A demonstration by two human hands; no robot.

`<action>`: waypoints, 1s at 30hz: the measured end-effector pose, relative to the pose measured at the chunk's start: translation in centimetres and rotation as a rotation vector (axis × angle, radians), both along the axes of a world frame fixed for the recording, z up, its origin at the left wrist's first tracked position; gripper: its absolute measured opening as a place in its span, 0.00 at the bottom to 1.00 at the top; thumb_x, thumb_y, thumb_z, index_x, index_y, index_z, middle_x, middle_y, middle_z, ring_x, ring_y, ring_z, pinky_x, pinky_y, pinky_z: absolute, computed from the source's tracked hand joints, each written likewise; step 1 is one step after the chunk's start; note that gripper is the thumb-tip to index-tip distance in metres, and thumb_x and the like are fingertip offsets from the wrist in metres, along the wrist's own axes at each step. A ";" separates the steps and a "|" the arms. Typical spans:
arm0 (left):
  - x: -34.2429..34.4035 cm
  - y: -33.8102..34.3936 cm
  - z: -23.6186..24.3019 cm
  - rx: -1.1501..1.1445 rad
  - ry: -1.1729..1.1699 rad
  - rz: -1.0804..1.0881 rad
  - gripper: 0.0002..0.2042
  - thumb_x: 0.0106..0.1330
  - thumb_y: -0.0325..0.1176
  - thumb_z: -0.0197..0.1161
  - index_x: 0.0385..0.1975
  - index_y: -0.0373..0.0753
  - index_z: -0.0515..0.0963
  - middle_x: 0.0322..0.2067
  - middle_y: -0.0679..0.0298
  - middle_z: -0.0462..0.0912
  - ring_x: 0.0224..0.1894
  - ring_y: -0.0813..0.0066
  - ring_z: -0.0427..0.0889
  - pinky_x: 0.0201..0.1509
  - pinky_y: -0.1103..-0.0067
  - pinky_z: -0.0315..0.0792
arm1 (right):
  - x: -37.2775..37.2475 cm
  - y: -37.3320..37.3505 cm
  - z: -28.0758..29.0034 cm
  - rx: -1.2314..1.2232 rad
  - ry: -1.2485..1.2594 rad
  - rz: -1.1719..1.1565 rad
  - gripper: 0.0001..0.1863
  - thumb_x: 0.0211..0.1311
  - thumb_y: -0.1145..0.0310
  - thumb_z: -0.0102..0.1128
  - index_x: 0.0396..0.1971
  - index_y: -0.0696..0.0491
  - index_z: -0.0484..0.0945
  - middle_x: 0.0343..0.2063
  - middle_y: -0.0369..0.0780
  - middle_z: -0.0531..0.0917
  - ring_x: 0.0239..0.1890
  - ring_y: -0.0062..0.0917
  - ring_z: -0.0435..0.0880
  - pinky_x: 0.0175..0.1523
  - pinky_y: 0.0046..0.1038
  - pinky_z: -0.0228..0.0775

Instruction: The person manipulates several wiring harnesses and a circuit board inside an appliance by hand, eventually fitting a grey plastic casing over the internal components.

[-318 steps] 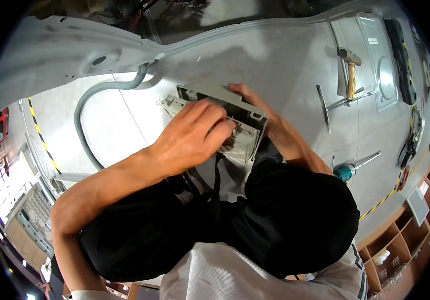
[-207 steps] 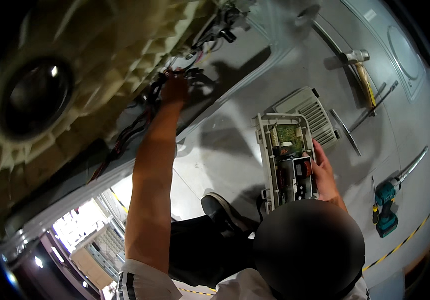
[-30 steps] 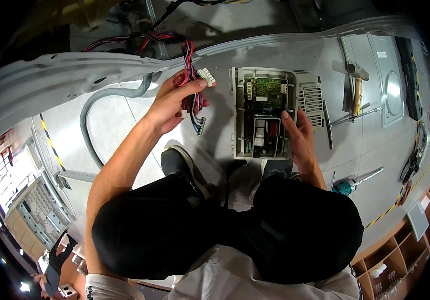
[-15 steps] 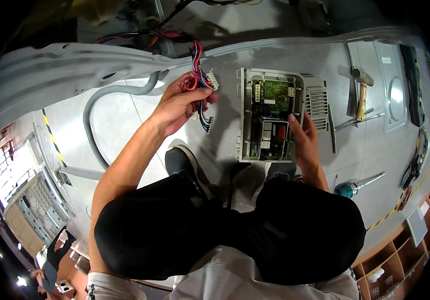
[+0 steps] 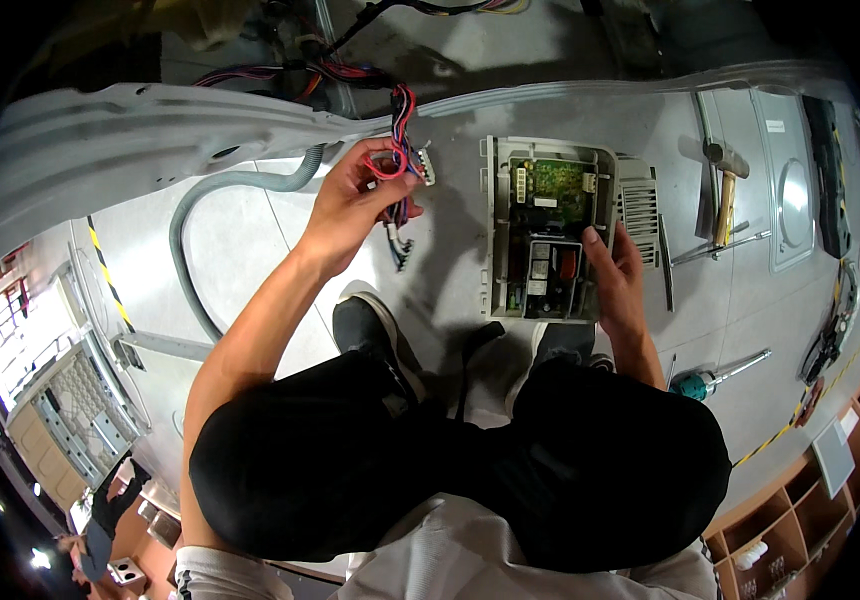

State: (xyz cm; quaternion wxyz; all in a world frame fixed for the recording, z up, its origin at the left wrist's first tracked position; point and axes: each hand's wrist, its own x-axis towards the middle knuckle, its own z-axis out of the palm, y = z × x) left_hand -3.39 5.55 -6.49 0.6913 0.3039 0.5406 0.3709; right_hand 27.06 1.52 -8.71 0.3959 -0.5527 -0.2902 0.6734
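Observation:
My left hand [image 5: 355, 205] grips a bundle of red, blue and black wires [image 5: 400, 120] that hangs from the machine above. A white multi-pin connector [image 5: 426, 168] pokes out by my thumb, and another plug [image 5: 402, 255] dangles below. My right hand [image 5: 618, 275] holds the right side of a pale plastic control box [image 5: 490, 230], thumb on its rim. Inside are a green circuit board [image 5: 560, 190] and a dark module with a red component [image 5: 555, 275]. A slatted pale cover [image 5: 638, 205] lies beside the box, partly behind it.
Grey panel edge [image 5: 150, 130] across the top, corrugated hose [image 5: 190, 260] at left. A hammer [image 5: 725, 190], metal rods [image 5: 720, 245], cordless drill [image 5: 695, 383] and flat panel [image 5: 790, 200] lie right. Wooden cubbies [image 5: 810, 520] at lower right; another person [image 5: 100, 530] at far lower left.
My left hand, earlier on the box, then up among the wiring, now holds the pulled-down bundle. Over the last second, both hands and the box have shifted slightly rightward in view.

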 end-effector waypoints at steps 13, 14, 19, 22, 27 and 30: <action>0.2 2.0 2.3 0.001 -0.126 0.014 0.07 0.63 0.25 0.54 0.39 0.34 0.71 0.26 0.63 0.75 0.26 0.78 0.73 0.30 0.81 0.67 | -0.9 2.4 1.5 0.060 -0.019 0.016 0.13 0.64 0.68 0.58 0.44 0.58 0.73 0.35 0.32 0.78 0.36 0.11 0.72 0.42 0.15 0.64; 0.2 1.8 2.0 -0.024 -0.145 0.015 0.08 0.63 0.25 0.55 0.41 0.35 0.71 0.30 0.64 0.78 0.26 0.82 0.74 0.28 0.84 0.65 | -1.1 2.8 1.8 0.078 -0.028 0.030 0.13 0.64 0.68 0.58 0.44 0.58 0.73 0.35 0.32 0.78 0.36 0.11 0.71 0.42 0.15 0.63; 0.2 1.2 1.9 -0.019 -0.160 -0.038 0.07 0.63 0.29 0.59 0.38 0.38 0.73 0.30 0.68 0.79 0.22 0.86 0.70 0.25 0.85 0.63 | -1.7 3.5 2.1 0.147 -0.132 0.104 0.13 0.64 0.67 0.58 0.44 0.58 0.73 0.34 0.31 0.77 0.36 0.11 0.70 0.41 0.15 0.62; 1.2 1.3 3.2 -0.067 -0.102 0.042 0.06 0.66 0.31 0.55 0.34 0.34 0.71 0.20 0.66 0.68 0.22 0.81 0.65 0.26 0.82 0.59 | -1.7 3.4 1.6 0.147 -0.163 0.137 0.14 0.64 0.66 0.58 0.44 0.59 0.73 0.34 0.31 0.77 0.36 0.11 0.70 0.41 0.15 0.62; 1.6 1.6 2.9 -0.137 -0.118 0.057 0.09 0.68 0.35 0.56 0.32 0.35 0.72 0.18 0.68 0.67 0.20 0.81 0.64 0.25 0.82 0.58 | -1.5 3.5 1.6 0.178 -0.166 0.182 0.14 0.64 0.66 0.58 0.44 0.59 0.73 0.34 0.32 0.77 0.35 0.11 0.70 0.41 0.15 0.62; 1.7 2.2 3.7 -0.097 -0.162 0.063 0.08 0.68 0.35 0.56 0.32 0.35 0.72 0.19 0.68 0.68 0.20 0.81 0.64 0.25 0.82 0.59 | -1.8 3.6 2.2 0.174 -0.197 0.211 0.14 0.64 0.66 0.58 0.43 0.59 0.73 0.33 0.32 0.77 0.35 0.12 0.70 0.40 0.16 0.62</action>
